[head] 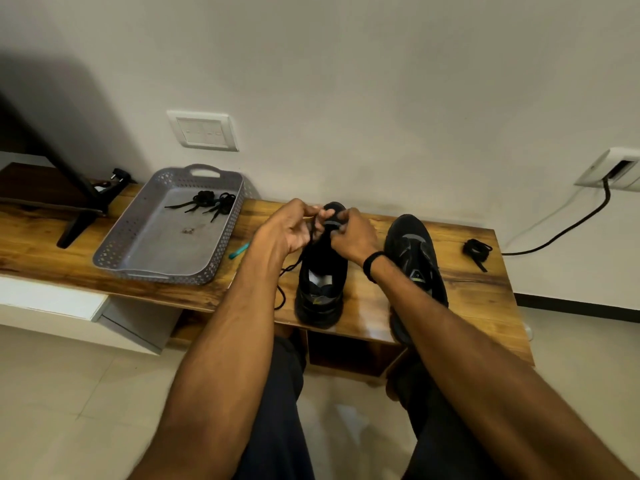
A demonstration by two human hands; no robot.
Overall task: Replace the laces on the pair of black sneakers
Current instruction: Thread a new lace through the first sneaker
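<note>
Two black sneakers stand on a wooden bench (460, 292). The left sneaker (320, 282) points away from me, and both hands work at its toe end. My left hand (289, 226) pinches a black lace (287, 271) that hangs down past the shoe's left side. My right hand (351, 235) has its fingers curled at the shoe's front eyelets, gripping the lace there. The right sneaker (415, 258) sits beside it, partly behind my right forearm. A coiled black lace (477, 251) lies at the bench's right end.
A grey perforated tray (152, 244) at the left holds bundled black laces (211, 202). A teal tool (239, 250) lies between tray and shoe. A black stand (83, 202) occupies the far left. A cable (568, 226) runs from a wall socket at the right.
</note>
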